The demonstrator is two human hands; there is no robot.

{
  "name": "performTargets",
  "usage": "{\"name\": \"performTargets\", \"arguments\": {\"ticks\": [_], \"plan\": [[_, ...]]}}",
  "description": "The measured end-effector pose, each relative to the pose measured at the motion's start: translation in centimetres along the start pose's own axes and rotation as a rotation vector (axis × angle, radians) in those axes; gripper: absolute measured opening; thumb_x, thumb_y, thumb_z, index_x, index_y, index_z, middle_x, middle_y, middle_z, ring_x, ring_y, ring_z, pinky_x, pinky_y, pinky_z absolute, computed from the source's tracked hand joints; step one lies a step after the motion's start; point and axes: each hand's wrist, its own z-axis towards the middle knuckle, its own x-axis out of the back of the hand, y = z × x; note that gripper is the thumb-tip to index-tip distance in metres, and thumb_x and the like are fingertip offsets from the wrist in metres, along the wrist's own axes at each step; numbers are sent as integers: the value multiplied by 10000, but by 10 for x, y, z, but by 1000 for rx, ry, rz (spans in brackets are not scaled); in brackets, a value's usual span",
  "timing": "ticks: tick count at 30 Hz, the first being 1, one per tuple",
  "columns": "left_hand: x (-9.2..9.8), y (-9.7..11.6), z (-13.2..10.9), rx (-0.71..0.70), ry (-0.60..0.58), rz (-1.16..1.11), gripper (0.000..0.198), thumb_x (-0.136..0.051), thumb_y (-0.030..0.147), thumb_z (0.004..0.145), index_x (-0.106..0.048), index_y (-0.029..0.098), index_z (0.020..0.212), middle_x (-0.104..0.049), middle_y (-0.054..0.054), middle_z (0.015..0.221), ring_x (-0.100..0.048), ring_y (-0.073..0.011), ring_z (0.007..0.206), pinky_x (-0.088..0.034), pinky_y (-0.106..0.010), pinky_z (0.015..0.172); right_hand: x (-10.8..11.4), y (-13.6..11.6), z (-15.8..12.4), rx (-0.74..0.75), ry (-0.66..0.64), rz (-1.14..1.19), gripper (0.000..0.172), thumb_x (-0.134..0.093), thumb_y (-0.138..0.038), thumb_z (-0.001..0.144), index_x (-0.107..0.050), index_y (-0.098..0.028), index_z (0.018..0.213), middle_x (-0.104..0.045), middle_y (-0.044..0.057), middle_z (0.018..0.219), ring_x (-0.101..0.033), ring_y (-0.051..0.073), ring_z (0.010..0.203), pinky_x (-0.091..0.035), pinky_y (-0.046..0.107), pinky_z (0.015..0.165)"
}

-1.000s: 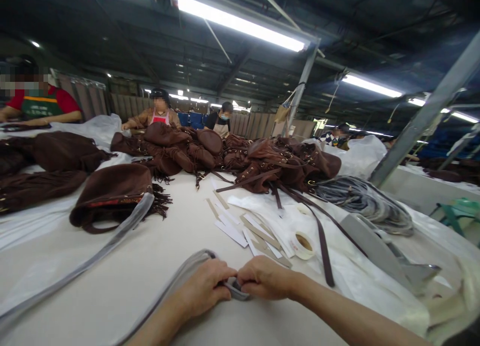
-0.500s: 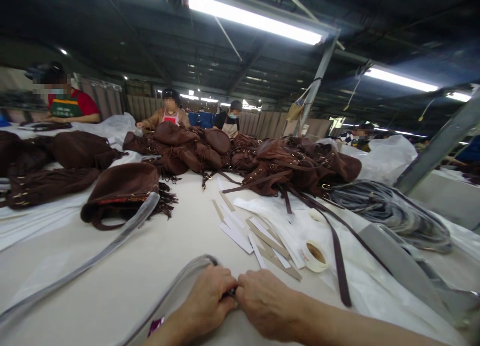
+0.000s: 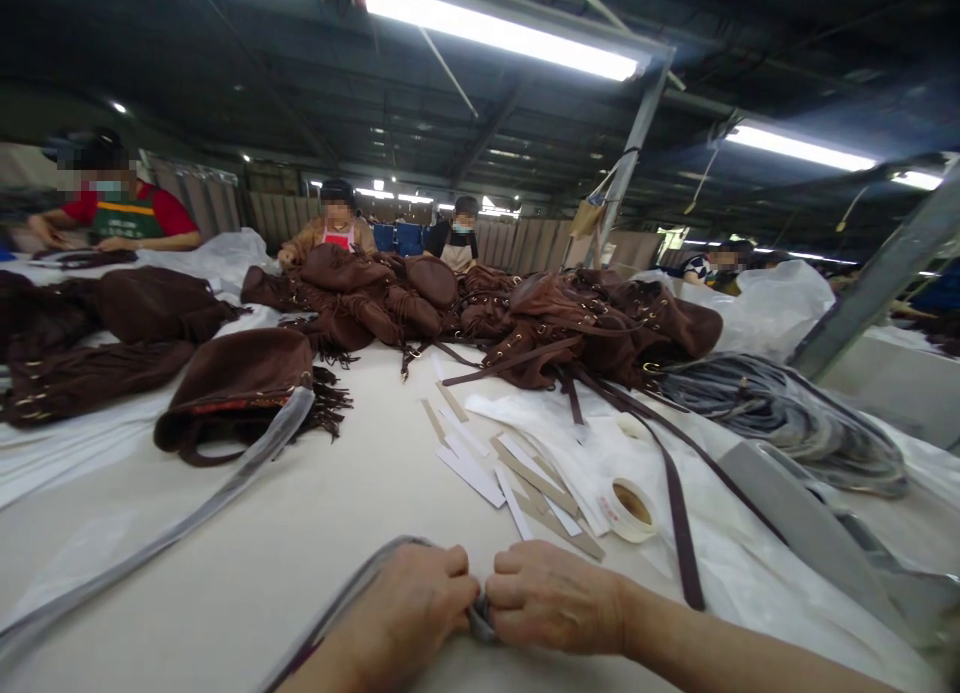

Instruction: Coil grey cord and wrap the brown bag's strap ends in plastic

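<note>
My left hand [image 3: 420, 608] and my right hand [image 3: 555, 598] meet low in the middle of the view, both closed on a dark strap [image 3: 352, 581] wrapped in translucent film. A bent piece of it shows between the two fists, and the rest runs from my left hand down to the bottom edge. My fingers partly hide the gripped section. To the left, a brown fringed bag [image 3: 240, 368] lies on its side with a film-wrapped strap [image 3: 225, 488] trailing from it across the table [image 3: 360, 473].
Paper and card strips [image 3: 525, 478] lie beyond my hands, beside a tape roll [image 3: 634, 508]. Brown bags [image 3: 555, 318] are heaped across the back. A coil of wrapped straps [image 3: 780, 413] sits at right. Several people work behind the heap, including one in a green apron [image 3: 120, 218].
My hands have shifted slightly apart, and more of the wrapped strap shows between them. A purple patch by my left forearm is now mostly covered.
</note>
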Motion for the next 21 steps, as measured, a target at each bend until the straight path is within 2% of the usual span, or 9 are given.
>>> {"name": "performTargets", "arguments": {"ticks": [3,6,9,14,21], "plan": [[-1,4,7,-39,32,92,109,-619,198,852,-555,184,764,-623,-23,898,-533,-194,843,-361,-301,703,-4,4,0,38,19,-10,210,-574,-219,895,-519,-202,692,-527,-28,744,-409,152,699,-238,323,521],[1,-1,11,-84,94,-102,135,-637,270,850,-535,188,818,-622,-9,920,-521,-181,888,-358,-300,797,-6,9,-1,113,47,20,143,-550,-208,909,-555,-207,767,-543,-33,771,-407,147,708,-241,325,523],[1,-10,14,-69,73,-288,153,-634,313,852,-542,202,906,-616,3,905,-525,-150,835,-362,-256,751,-8,13,-5,138,74,28,105,-523,-205,923,-569,-210,828,-552,-31,801,-417,149,728,-242,324,533],[-1,-12,21,-60,33,-316,215,-670,364,820,-557,225,939,-618,26,845,-523,-142,772,-348,-247,708,-17,13,-15,85,141,-6,146,-513,-179,913,-540,-198,772,-515,-21,753,-405,144,682,-250,311,555],[1,-7,29,-240,-12,-251,65,-564,291,884,-554,228,872,-617,9,809,-557,-153,791,-361,-251,724,-22,16,-24,45,277,-33,190,-484,-124,890,-528,-217,731,-489,-38,678,-385,132,635,-341,305,685]]}}
